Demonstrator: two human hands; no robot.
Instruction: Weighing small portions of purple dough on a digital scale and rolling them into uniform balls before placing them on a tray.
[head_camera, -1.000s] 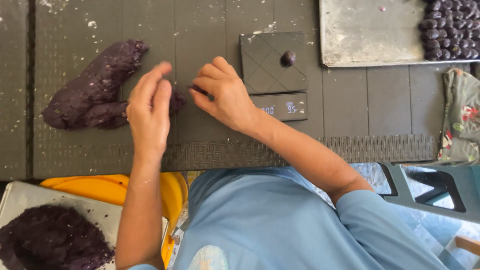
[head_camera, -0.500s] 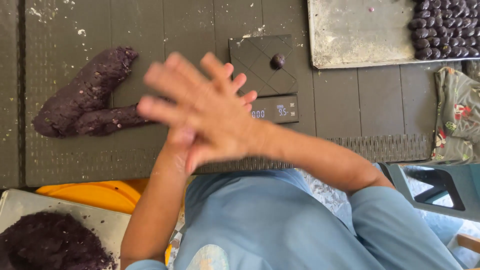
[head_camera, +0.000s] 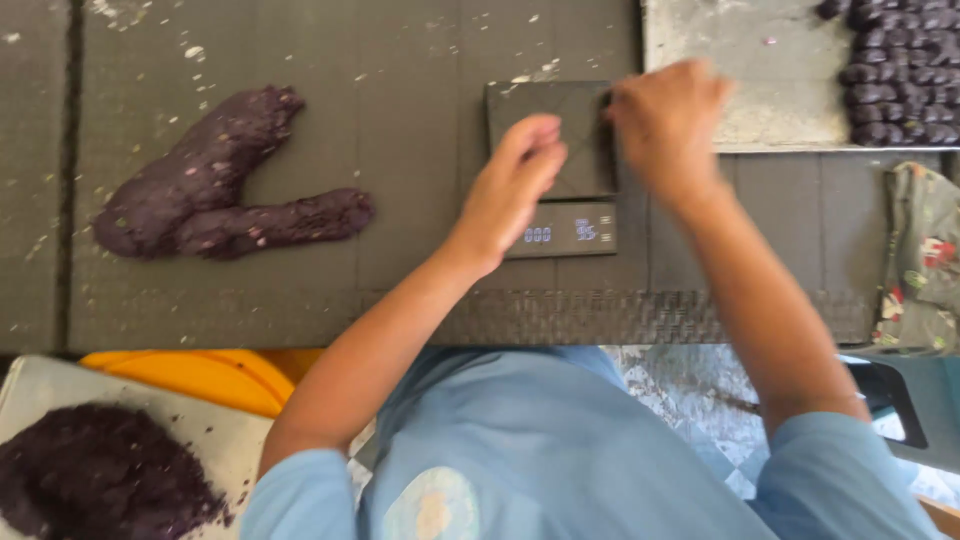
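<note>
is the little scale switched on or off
On: the scale shows lit digits on its display, just below the left hand.

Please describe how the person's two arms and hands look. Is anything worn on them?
Both arms are bare from the short light blue sleeves down. The left hand and right hand wear no gloves; no watch, ring or bracelet shows. The right hand is motion-blurred, so small details cannot be told.

Dark mat-covered worktable (head_camera: 400, 120) (flour-flecked), patterned floor (head_camera: 690, 385)
</note>
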